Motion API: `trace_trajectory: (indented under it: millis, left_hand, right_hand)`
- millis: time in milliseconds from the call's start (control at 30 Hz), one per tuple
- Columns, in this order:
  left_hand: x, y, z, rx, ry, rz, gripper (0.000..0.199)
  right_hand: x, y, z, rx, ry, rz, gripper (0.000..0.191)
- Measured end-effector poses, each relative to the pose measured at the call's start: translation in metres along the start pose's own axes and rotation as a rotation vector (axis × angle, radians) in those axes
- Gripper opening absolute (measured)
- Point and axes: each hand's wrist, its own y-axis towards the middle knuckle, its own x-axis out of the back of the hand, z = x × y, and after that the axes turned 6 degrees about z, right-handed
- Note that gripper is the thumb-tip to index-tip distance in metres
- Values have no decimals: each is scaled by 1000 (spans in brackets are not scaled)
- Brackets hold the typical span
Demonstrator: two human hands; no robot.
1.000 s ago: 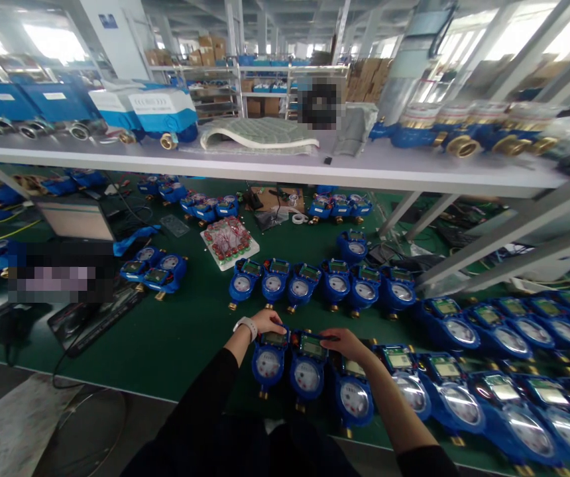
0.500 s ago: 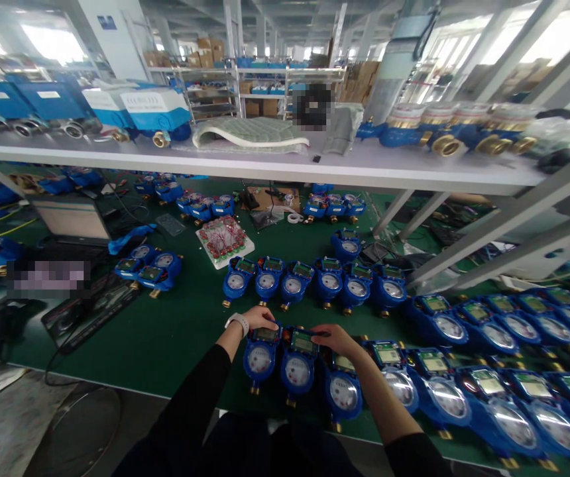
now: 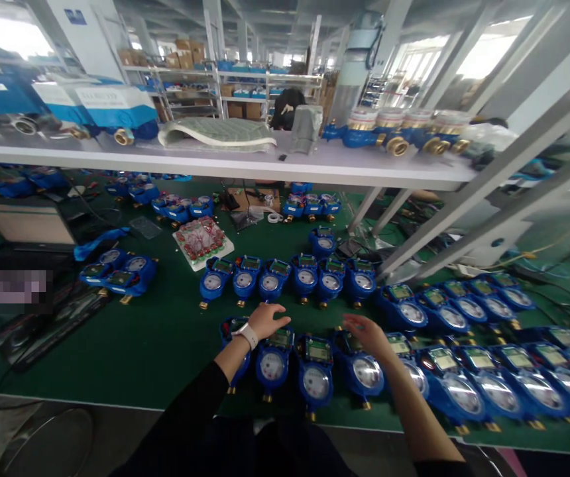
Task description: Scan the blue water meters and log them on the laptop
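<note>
Over the front row of blue water meters, my left hand hovers with fingers apart and a watch on its wrist. Below its fingertips is a meter with a round dial and a small display. My left wrist partly covers the leftmost meter. My right hand, fingers spread, is at the top of another meter and hides part of its display; whether it touches is unclear. Between the hands stands a meter with its circuit board and display exposed. Neither hand holds anything.
Behind is a second row of meters. A white foam tray of small red and green parts lies farther back. To the left are a laptop and two meters. A shelf with slanted metal posts crosses above.
Both hands have come off the two leftmost front meters and moved right. The left is now over the second meter, the right at the fourth. The camera view has swung right.
</note>
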Motion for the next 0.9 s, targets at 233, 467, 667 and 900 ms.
trace_trajectory:
  millis: [233, 467, 667, 900]
  left_hand:
    - [-55, 43, -59, -7, 135, 240, 34]
    - [-68, 69, -68, 40, 222, 468, 25]
    - [-72, 75, -60, 56, 199, 523, 29]
    - [-79, 76, -56, 66, 163, 484, 28]
  right_hand:
    - [29, -3, -30, -115, -173, 58, 30]
    - [42, 10, -34, -110, -188, 212, 27]
    - [42, 15, -37, -105, -208, 245, 25]
    - [43, 16, -38, -92, -256, 265, 27]
